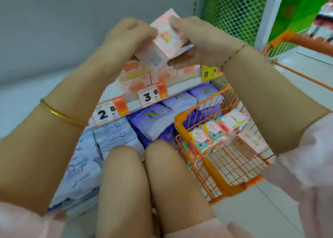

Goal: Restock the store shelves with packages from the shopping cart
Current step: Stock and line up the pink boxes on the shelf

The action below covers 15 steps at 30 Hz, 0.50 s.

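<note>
Shopping cart [215, 173] low right, packs inside. Above it, left hand [129, 37] and right hand [200, 45] grip one pink package [168, 39] from opposite sides, fingers curled round it. The package sits tilted between the palms, long axis rising from the barcode end, over the stocked shelf [182, 88].

A box [167, 37] is hanging between left hand [129, 37] and right hand [200, 43], above stacked boxes [137, 79] sitting on the shelf [183, 89]; packs [155, 122] are lying underneath; the cart [216, 174] is holding packages [210, 135] at right.
</note>
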Motion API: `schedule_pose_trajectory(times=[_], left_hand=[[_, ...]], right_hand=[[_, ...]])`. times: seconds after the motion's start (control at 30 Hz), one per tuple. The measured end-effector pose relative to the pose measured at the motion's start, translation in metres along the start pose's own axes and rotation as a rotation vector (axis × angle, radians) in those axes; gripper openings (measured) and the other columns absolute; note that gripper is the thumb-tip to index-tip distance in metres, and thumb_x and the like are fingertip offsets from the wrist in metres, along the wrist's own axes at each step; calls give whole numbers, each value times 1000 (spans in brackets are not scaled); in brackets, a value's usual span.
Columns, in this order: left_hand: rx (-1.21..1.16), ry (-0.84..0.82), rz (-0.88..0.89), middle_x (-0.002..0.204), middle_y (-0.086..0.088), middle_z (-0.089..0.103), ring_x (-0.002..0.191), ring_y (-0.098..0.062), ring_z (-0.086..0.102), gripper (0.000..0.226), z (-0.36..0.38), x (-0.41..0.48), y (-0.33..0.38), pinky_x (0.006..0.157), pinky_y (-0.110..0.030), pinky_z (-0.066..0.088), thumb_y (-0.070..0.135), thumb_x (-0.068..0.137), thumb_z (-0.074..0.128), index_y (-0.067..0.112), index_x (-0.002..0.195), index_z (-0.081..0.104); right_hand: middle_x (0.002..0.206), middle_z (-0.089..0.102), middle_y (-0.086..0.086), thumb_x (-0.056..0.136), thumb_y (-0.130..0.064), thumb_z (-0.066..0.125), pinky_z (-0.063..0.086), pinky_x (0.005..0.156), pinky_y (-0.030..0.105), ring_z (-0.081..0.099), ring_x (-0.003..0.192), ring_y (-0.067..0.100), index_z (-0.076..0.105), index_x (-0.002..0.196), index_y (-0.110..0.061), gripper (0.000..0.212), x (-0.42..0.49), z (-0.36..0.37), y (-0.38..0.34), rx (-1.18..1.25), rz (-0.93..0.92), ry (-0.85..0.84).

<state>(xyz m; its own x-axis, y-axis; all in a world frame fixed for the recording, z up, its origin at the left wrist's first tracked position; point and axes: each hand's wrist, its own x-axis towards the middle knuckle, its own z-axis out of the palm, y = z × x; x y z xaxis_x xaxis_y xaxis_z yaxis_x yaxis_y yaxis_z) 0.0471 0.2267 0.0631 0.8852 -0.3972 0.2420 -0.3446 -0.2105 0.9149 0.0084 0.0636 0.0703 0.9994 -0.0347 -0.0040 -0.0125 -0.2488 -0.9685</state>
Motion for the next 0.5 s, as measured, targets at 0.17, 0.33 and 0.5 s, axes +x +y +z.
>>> schedule_pose_trajectory(times=[0.17, 0.33, 0.5], left_hand=[[-87, 293, 103, 86, 4, 54, 90, -17, 62, 25, -50, 25, -18, 87, -36, 53, 34, 71, 63, 20, 84, 47], [-131, 478, 48, 89, 1, 53, 88, -16, 57, 30, -72, 57, -39, 93, -42, 51, 39, 76, 60, 17, 88, 43], [-180, 434, -47, 86, -10, 54, 79, -19, 50, 21, -78, 76, -47, 68, -28, 44, 24, 68, 45, 13, 82, 56]], right_hand=[[95, 61, 13, 93, -29, 56, 58, 67, 36, 65, 76, 25, 49, 116, -6, 33, 48, 29, -18, 257, -68, 2], [91, 48, 0, 92, -27, 59, 59, 77, 39, 59, 77, 18, 32, 110, -12, 36, 84, 60, -28, 287, -114, 110], [87, 44, -2, 90, -39, 57, 52, 78, 38, 53, 83, 21, 34, 108, -11, 41, 135, 77, -31, 52, -159, 257]])
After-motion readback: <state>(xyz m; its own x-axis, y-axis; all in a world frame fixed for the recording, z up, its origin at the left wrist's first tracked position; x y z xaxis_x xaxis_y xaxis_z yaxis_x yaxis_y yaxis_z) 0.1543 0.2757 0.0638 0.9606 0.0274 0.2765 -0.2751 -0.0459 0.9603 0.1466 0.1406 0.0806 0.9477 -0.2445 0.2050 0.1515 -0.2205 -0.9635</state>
